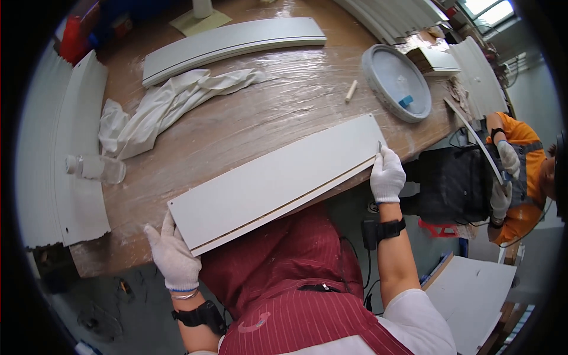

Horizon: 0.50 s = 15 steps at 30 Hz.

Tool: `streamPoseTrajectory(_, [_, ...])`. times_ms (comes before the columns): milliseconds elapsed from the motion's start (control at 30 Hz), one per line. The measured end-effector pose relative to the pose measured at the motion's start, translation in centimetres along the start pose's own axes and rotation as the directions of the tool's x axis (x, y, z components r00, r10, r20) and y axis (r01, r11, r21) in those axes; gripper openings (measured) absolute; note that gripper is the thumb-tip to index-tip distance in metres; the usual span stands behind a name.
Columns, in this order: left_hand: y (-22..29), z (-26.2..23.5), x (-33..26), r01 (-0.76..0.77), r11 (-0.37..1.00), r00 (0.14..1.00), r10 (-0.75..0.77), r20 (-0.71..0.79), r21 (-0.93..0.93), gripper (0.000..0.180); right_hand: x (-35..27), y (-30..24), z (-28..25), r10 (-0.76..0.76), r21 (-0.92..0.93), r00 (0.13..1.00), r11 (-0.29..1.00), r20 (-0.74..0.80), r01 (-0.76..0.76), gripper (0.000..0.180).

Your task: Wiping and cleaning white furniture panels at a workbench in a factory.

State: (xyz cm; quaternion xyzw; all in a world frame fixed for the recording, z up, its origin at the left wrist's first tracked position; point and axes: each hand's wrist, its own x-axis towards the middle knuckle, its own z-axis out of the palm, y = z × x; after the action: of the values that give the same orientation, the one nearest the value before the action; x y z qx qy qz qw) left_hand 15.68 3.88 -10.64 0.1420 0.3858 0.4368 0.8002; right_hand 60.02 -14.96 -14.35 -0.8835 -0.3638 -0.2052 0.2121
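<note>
As the right hand (387, 174) pinches a small metal-looking piece (379, 146), thumb and fingers closed on it at the white board's (278, 183) corner, towards 3 o'clock, the left hand (176, 257) sits at 8 o'clock: loosely spread, one finger standing off, others touching the board's end, and how much reaches underneath I can't tell! The tidy way here, I'd judge: left hand firm against that end, right hand light, the piece kept flat so it spares the white face. The board lies slanting along the table's (236, 127) near side. Outward now: stick (351, 91) at 1 o'clock, round tub (369, 80) at 2, crumpled cloth (160, 112) at 10.
</note>
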Motion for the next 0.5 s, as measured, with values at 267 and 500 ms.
streamPoseTrajectory(267, [-0.6,0.4,-0.4,-0.039,0.999,0.998,0.04,0.044,-0.023,0.09,-5.7,-15.0,-2.6,-0.381,0.349,0.923,0.872,0.044,0.343,0.038])
streamPoseTrajectory(500, [-0.5,-0.3,-0.4,0.039,0.997,0.983,-0.027,0.183,-0.063,0.093,-11.2,-26.4,-4.1,-0.634,0.592,0.759,0.672,0.149,0.445,0.041])
